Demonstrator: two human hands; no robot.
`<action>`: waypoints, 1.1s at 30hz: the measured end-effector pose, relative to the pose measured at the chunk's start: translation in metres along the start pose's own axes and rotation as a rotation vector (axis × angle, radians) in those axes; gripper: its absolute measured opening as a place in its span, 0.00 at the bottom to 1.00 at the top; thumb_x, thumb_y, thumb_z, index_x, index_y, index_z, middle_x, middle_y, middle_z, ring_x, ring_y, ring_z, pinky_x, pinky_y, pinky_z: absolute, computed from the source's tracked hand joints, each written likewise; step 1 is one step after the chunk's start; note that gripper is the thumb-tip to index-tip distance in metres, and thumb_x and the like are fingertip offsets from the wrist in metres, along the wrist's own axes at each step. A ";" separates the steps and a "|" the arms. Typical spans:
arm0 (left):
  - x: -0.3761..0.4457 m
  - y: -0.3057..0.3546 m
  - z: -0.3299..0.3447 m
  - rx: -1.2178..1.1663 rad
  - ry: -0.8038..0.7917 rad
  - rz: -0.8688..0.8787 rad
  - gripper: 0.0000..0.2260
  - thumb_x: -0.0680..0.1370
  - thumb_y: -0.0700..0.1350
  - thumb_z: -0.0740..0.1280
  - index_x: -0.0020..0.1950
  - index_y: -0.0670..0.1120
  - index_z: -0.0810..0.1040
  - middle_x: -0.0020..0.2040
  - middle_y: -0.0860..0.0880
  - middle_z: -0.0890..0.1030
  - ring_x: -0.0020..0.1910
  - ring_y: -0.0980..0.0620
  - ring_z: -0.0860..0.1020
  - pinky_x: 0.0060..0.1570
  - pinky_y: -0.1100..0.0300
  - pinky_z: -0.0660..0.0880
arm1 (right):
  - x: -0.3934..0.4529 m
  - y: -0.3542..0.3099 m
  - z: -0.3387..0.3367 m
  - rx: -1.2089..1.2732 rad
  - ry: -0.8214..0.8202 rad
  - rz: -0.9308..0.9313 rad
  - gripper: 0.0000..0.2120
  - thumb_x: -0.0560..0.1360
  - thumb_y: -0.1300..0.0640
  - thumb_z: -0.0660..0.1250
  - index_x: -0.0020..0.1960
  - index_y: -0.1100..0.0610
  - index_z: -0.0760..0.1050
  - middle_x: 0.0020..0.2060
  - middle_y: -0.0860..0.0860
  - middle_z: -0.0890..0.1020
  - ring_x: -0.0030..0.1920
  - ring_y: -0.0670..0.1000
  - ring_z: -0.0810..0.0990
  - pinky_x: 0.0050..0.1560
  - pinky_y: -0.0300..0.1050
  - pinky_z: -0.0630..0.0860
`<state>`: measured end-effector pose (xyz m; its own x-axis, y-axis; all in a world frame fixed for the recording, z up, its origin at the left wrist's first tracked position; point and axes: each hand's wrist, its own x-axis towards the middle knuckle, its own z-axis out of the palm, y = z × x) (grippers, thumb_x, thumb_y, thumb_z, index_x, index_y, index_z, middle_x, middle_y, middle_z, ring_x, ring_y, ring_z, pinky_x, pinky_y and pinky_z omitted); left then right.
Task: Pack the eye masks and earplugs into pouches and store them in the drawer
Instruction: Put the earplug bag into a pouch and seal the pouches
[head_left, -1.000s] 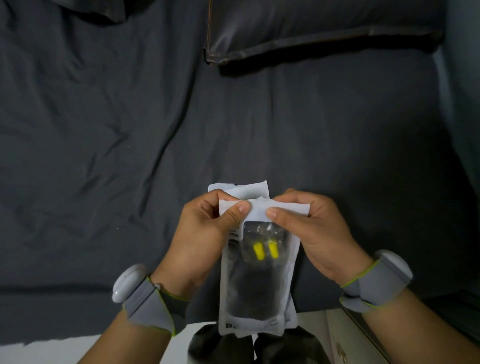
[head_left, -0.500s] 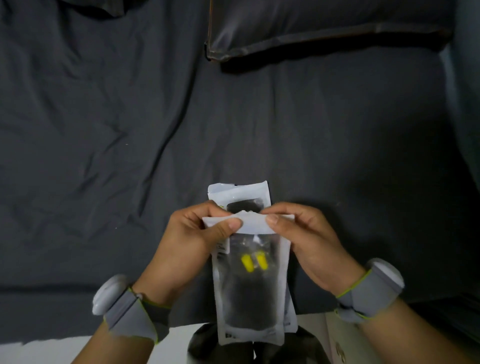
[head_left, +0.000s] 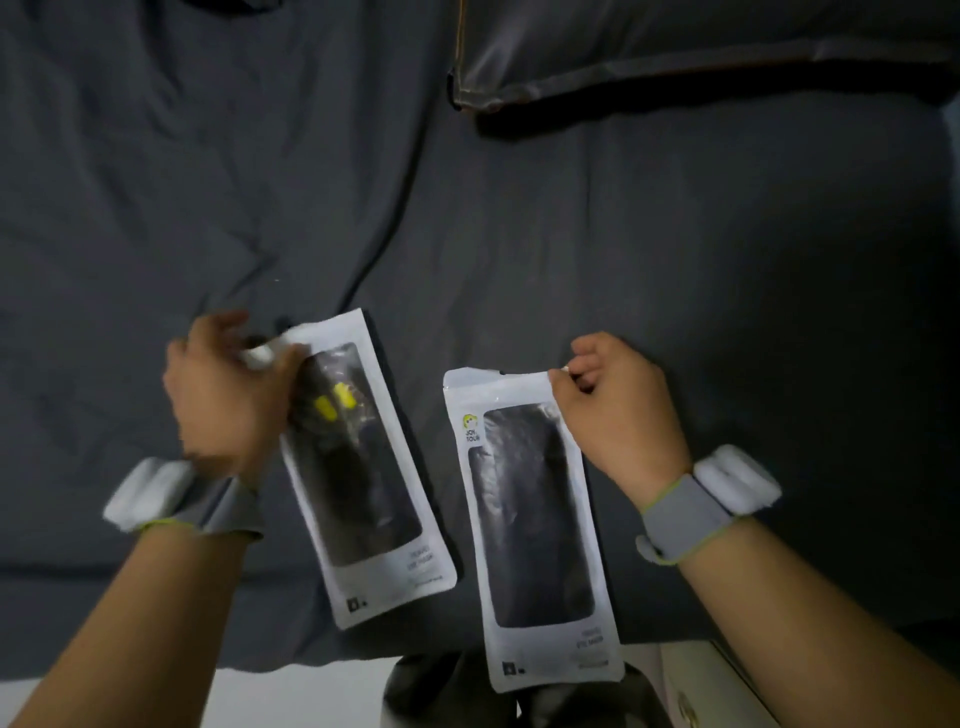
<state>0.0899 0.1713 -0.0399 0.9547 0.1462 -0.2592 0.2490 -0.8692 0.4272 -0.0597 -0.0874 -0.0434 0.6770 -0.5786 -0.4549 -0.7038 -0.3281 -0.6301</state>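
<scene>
Two white pouches with clear windows hang over the dark bed sheet. My left hand (head_left: 228, 384) grips the top left corner of the left pouch (head_left: 374, 519), which holds a black eye mask and two yellow earplugs (head_left: 332, 402). My right hand (head_left: 618, 405) pinches the top right corner of the right pouch (head_left: 535, 525), where only a black eye mask shows through the window. The two pouches are apart, both tilted slightly. My left hand is blurred.
A dark grey wrinkled bed sheet (head_left: 519, 234) fills the view, with a pillow (head_left: 701, 47) at the top right. A white surface (head_left: 291, 691) runs along the bottom edge, and a white drawer front with a knob (head_left: 691, 701) sits at the bottom right. Dark items (head_left: 441, 691) lie at bottom centre.
Both hands were holding the stacked pouches together at their tops. Now the hands have moved apart, each carrying one pouch, the left one to the left and the right one to the right.
</scene>
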 end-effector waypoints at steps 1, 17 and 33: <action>-0.005 0.005 0.001 0.078 0.052 0.059 0.25 0.70 0.54 0.75 0.63 0.46 0.77 0.60 0.37 0.77 0.62 0.36 0.74 0.62 0.46 0.73 | 0.004 -0.005 0.001 0.021 -0.021 0.020 0.15 0.72 0.57 0.72 0.58 0.58 0.78 0.43 0.49 0.84 0.49 0.55 0.83 0.54 0.51 0.79; -0.067 0.063 0.032 -0.194 -0.645 0.406 0.02 0.78 0.47 0.70 0.46 0.53 0.80 0.40 0.54 0.82 0.38 0.62 0.79 0.38 0.75 0.70 | -0.012 -0.007 -0.030 0.488 -0.166 0.018 0.16 0.71 0.70 0.72 0.51 0.52 0.77 0.37 0.49 0.82 0.38 0.45 0.78 0.44 0.36 0.74; -0.082 0.089 0.033 -0.273 -0.780 0.527 0.05 0.76 0.45 0.73 0.48 0.45 0.85 0.41 0.53 0.81 0.37 0.64 0.77 0.38 0.74 0.69 | -0.029 -0.011 -0.025 0.524 -0.238 0.040 0.08 0.70 0.64 0.76 0.35 0.53 0.84 0.32 0.51 0.85 0.34 0.46 0.81 0.37 0.39 0.76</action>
<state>0.0289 0.0663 -0.0092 0.6031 -0.6681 -0.4359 -0.0551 -0.5800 0.8128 -0.0764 -0.0859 -0.0073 0.7247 -0.3793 -0.5752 -0.5699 0.1392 -0.8098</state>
